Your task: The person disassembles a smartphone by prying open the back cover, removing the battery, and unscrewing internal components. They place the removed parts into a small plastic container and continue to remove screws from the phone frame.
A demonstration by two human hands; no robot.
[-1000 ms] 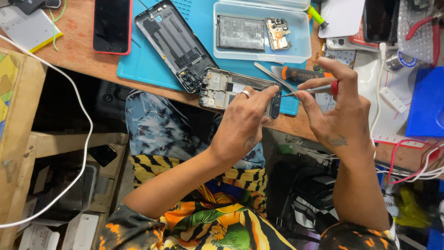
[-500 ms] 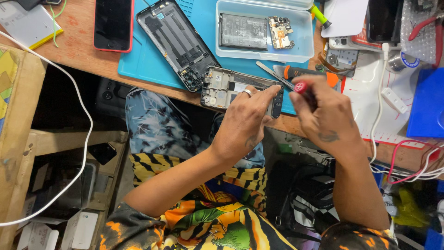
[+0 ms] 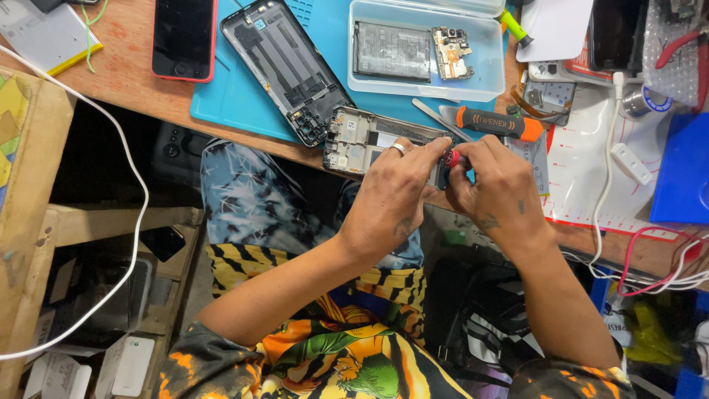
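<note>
An opened phone frame (image 3: 362, 139) lies at the near edge of the wooden bench, half on the blue mat (image 3: 236, 96). My left hand (image 3: 391, 196), a ring on one finger, grips the frame's right end. My right hand (image 3: 496, 188) presses against it from the right, pinching a small red-tipped tool (image 3: 451, 157) at the frame's end. The tool's tip is hidden between my fingers.
A phone back cover (image 3: 284, 66) lies on the mat, a red-edged phone (image 3: 183, 37) to its left. A clear tray (image 3: 425, 52) holds a battery and a circuit board. An orange-handled opener (image 3: 493, 123) lies behind my hands. White cables, a white mat (image 3: 591, 170).
My right hand has come down and left, bringing the red-tipped tool to the frame's end. My left hand has stayed on the frame.
</note>
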